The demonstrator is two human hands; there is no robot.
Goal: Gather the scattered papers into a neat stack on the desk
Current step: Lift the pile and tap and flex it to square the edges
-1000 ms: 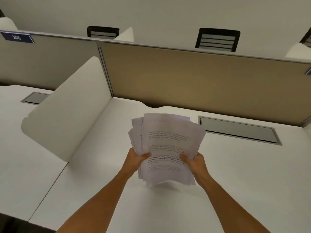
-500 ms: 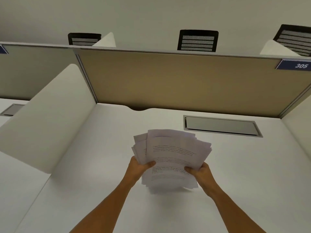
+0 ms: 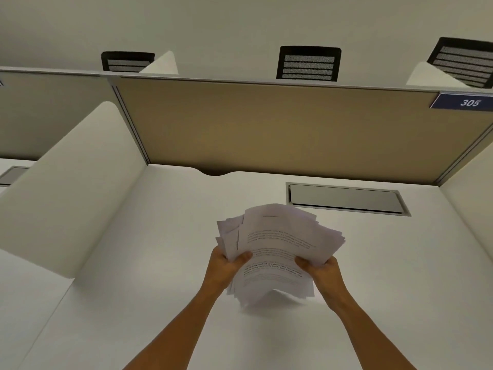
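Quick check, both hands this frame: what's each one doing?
Left hand: closed on the left edge of the paper bundle.
Right hand: closed on the bundle's right edge.

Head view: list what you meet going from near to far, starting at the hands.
Left hand and right hand → stack of papers → metal cable hatch → tan partition → black chair backs.
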